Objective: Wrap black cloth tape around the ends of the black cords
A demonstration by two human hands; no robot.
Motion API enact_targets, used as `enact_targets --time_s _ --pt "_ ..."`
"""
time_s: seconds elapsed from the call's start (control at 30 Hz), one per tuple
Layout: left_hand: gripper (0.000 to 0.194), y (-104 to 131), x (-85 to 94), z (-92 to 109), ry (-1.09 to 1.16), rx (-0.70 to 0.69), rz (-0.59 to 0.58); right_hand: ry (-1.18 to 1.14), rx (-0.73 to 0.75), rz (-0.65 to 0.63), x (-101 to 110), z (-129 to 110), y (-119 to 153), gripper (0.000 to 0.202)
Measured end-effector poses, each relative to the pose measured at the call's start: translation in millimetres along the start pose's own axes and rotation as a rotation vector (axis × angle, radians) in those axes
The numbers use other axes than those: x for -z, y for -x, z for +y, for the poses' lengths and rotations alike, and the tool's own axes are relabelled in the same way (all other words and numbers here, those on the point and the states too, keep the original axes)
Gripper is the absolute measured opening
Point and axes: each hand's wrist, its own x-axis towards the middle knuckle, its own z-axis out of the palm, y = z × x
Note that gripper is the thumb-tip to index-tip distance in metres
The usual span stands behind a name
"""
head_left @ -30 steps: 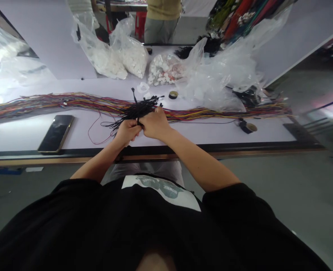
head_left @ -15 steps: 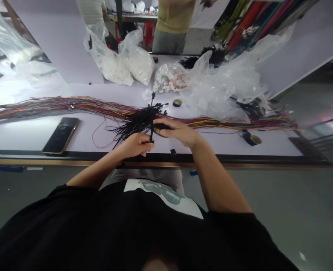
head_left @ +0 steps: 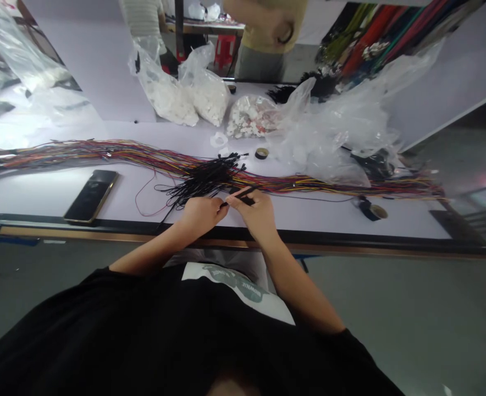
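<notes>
My left hand is closed on one end of a thin black strip, just in front of a heap of black cables. Close beside it, the fingers of my right hand pinch the same strip, which points up to the right. Something dark, perhaps a tape roll, also sits in my right hand; its shape is partly hidden. Under the black heap runs a long bundle of coloured wires across the white table.
A phone lies at the left. Tape rolls rest behind and to the right. Plastic bags of white parts and crumpled clear bags line the back. Across the table stands a person in a yellow top.
The black strip has gone from upright to slanting right. My right hand has come lower, beside my left. The camera view has shifted slightly, and the person opposite has moved an arm.
</notes>
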Motion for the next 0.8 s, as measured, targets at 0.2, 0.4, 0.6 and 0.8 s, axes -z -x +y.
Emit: enact_targets --time_s 0.2,0.4,0.6,0.8 --pt "0.037 0.5 -10.6 7.8 -0.146 -0.123 -0.129 -0.027 -0.075 0.099 -5.2 10.4 9.1 0.024" --pt "0.036 -0.2 -23.3 20.9 -0.105 -0.109 -0.116 0.112 0.004 0.146 -1.9 21.5 9.9 0.029" --pt "0.048 -3.5 -12.0 19.3 0.048 -0.194 -0.265 0.478 0.008 0.180 28.1 22.1 0.5 0.034" --pt "0.033 -52.9 -1.0 -1.4 -0.107 -0.060 0.054 1.147 -0.275 0.034 82.2 18.3 -28.8 0.031"
